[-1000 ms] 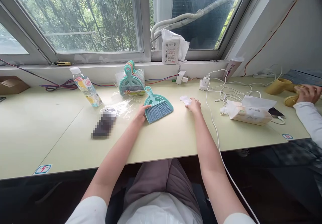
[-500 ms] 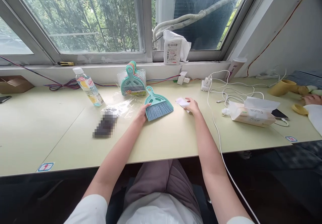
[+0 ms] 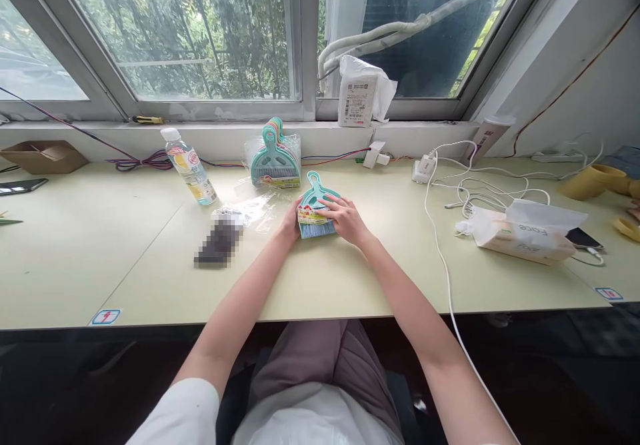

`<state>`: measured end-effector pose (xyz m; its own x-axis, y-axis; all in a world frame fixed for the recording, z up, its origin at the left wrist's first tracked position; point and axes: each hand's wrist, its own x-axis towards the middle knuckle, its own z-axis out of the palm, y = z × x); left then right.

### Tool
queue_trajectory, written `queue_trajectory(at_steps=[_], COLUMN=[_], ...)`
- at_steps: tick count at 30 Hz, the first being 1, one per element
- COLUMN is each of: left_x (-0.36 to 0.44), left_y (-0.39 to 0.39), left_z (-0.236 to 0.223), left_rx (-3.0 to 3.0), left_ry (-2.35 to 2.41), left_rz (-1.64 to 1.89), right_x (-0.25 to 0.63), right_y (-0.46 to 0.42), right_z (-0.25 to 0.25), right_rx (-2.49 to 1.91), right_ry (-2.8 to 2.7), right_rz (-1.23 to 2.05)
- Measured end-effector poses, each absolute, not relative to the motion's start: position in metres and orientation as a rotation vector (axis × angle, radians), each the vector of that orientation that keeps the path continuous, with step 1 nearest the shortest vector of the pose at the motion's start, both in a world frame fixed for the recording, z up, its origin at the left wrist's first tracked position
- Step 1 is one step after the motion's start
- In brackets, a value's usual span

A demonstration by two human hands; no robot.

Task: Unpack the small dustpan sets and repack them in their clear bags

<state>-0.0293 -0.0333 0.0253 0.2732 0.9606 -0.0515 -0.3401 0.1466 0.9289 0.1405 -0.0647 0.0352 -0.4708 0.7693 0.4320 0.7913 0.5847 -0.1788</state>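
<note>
1. Brush-and-dustpan set [image 3: 314,191] in turquoise plastic, fan-shaped with a looped handle, sits between both hands at the middle of the smooth, pale yellow-green surface [image 3: 320,285]. Its handle points towards the window; whether its lower edge touches the surface cannot be told.
2. Left hand [image 3: 291,219]: gripping the set's left edge, fingers curled round the side.
3. Right hand [image 3: 347,221]: fingers laid over the right side of the set, reaching onto a glossy-looking, colourfully printed card [image 3: 309,216]. Whether they pinch or merely press cannot be told.
4. The card lies across the brush head, just above the straight, blue-grey bristles [image 3: 317,231].
5. As a judgement, this step goes best with the left hand keeping the rigid plastic steady while the right flattens the card from its middle outwards, keeping it level and the bristles unbent. Thin card would probably crease if pushed from one end.
6. Behind, near the wall, similar looped sets stand stacked in a clear, crinkled bag [image 3: 274,158]. Loose transparent plastic film [image 3: 256,210], wrinkled and shiny, lies left of the hands.
</note>
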Motion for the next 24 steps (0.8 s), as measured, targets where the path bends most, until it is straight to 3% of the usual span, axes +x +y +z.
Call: queue_trajectory(at_steps=[7, 11, 17, 24], left_x=[-0.034, -0.032, -0.035, -0.031], left_y=[-0.033, -0.031, -0.034, -0.036], left_z=[0.016, 0.012, 0.021, 0.022], left_rx=[0.863, 0.857, 0.729, 0.697], left_ry=[0.807, 0.779, 0.783, 0.698], left_rz=[1.024, 1.105, 1.186, 1.29], right_x=[0.157, 0.16, 0.168, 0.15], right_y=[-0.062, -0.06, -0.05, -0.042], right_z=[0.034, 0.034, 0.033, -0.005], right_rx=[-1.325, -1.301, -1.197, -1.087], right_ry=[-2.364, -2.231, -1.655, -0.956], right_rz=[0.013, 0.216, 0.541, 1.068])
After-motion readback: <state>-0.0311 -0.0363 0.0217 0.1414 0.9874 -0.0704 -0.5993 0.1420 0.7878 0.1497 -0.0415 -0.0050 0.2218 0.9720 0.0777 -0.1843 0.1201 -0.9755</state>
